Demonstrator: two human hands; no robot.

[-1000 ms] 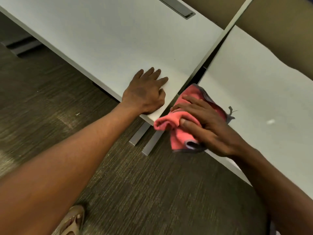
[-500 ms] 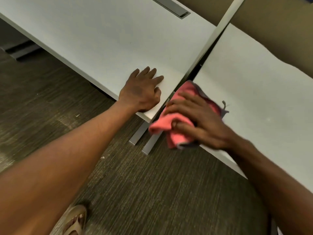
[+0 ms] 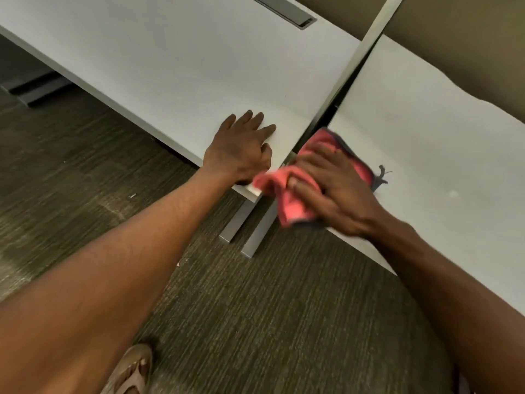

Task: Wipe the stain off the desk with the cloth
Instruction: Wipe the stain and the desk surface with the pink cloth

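Observation:
A pink cloth (image 3: 295, 209) with a dark edge lies on the near left corner of the right white desk (image 3: 426, 132). Part of it hangs over the edge, and a bunched end reaches the corner of the left desk (image 3: 170, 66). My right hand (image 3: 335, 191) presses down on the cloth with fingers spread and the thumb across the bunched part. My left hand (image 3: 241, 149) rests flat on the left desk's near corner. A faint pale mark (image 3: 451, 193) shows on the right desk, to the right of the cloth.
A narrow gap with a grey divider strip (image 3: 366, 38) separates the two desks. Grey desk feet (image 3: 241, 220) stand on the dark carpet below the gap. A grey cable slot (image 3: 281, 9) sits at the left desk's far side. My sandalled foot (image 3: 133, 371) is at the bottom.
My right hand has slid the cloth leftward along the right desk's corner, so its bunched end now reaches the left desk's corner. My left hand stays in place.

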